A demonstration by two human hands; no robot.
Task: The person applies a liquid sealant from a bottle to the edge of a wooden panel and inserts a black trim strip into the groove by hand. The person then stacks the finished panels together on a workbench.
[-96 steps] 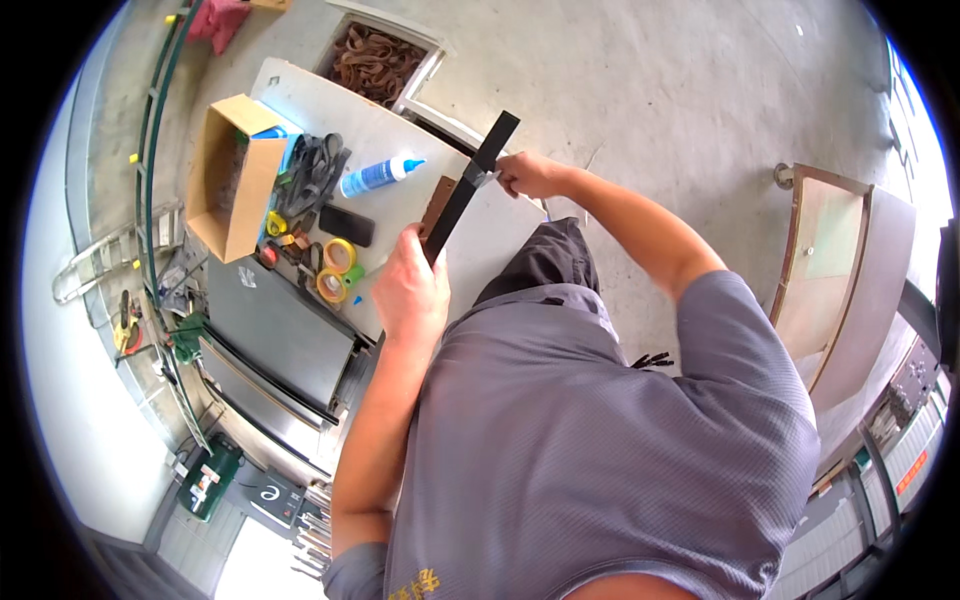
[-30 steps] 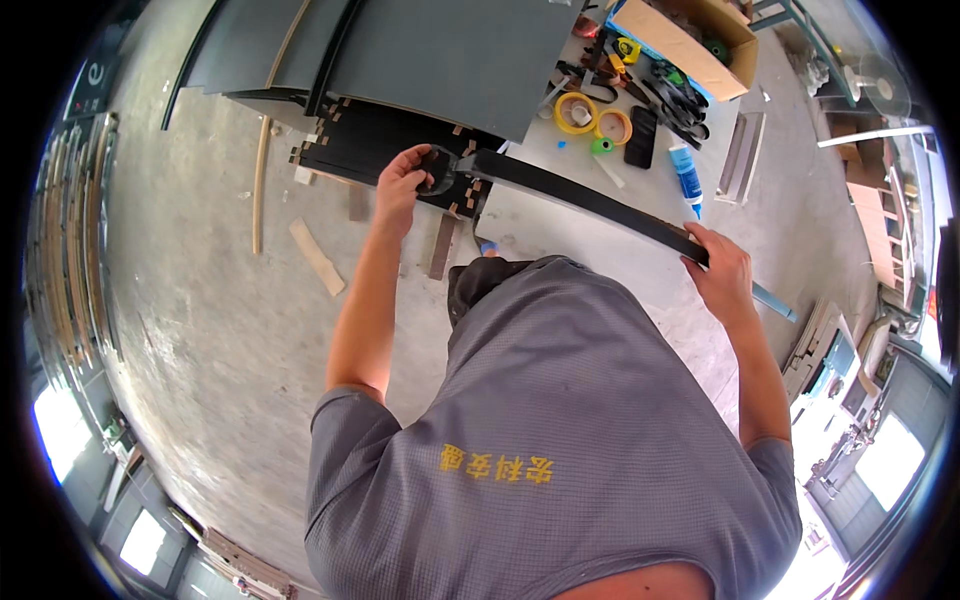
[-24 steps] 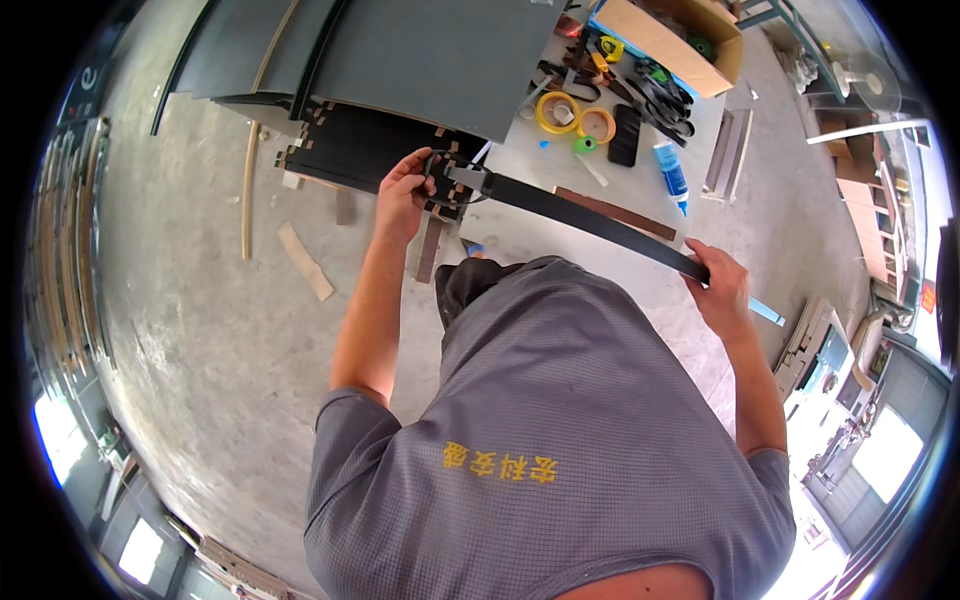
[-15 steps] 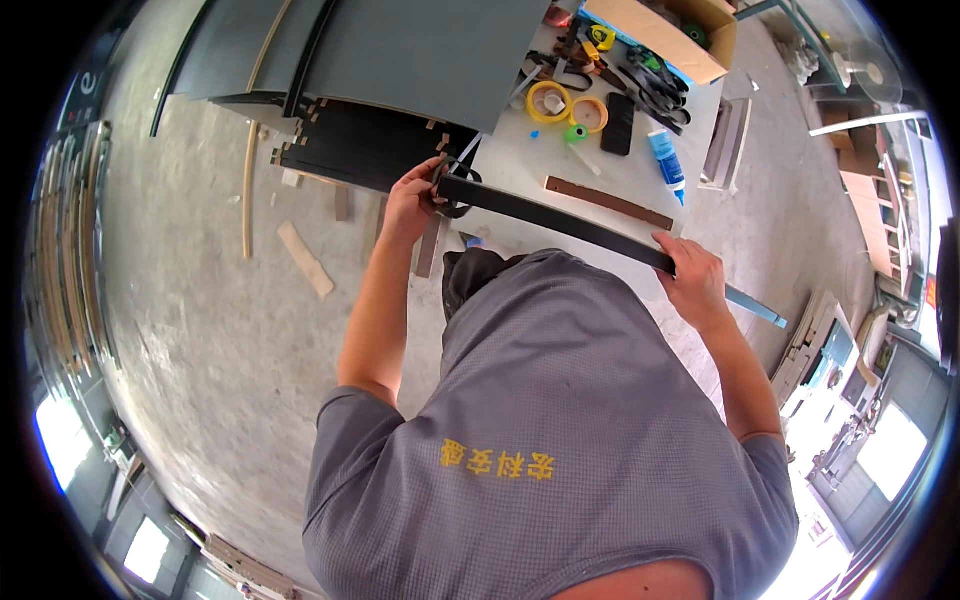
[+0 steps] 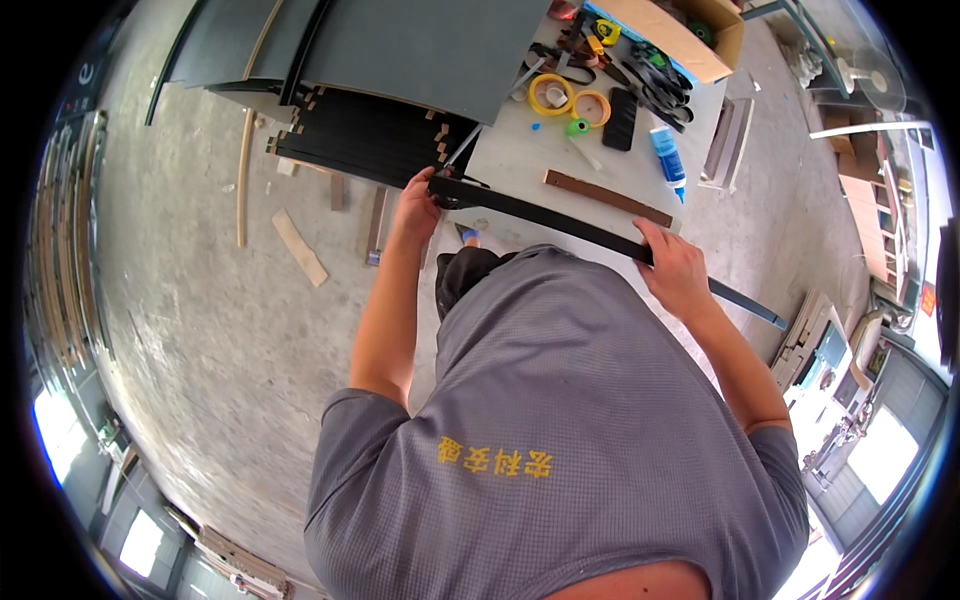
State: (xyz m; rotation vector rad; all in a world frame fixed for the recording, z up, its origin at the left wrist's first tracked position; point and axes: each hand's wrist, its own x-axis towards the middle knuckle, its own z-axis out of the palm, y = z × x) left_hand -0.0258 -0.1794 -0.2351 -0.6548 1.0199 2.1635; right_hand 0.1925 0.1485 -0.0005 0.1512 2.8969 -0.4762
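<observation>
A long, narrow black strip (image 5: 545, 215) slants across in front of me, from upper left to lower right. Its left end is in my left hand (image 5: 414, 208), whose fingers are closed there beside a dark band that mostly hides behind them and the strip. Farther along, my right hand (image 5: 675, 265) grips the strip from above, thumb and fingers round its edge. Past that hand the strip runs on to a bluish-looking tip at the right. On the worktop (image 5: 500, 155) just beyond lies a short brown strip (image 5: 608, 198), roughly parallel to it.
Yellow tape rolls (image 5: 550, 95), a black phone-like slab (image 5: 620, 118), a blue glue bottle (image 5: 667, 158) and coiled dark bands (image 5: 655, 85) lie on the worktop, near a cardboard box (image 5: 690, 35). Grey panels (image 5: 410, 50) overhang stacked black strips (image 5: 365, 135). Offcuts (image 5: 298, 248) lie on the floor.
My right hand has shifted a little left along the strip. The dark band loop by my left hand, plainly visible before, is now mostly hidden.
</observation>
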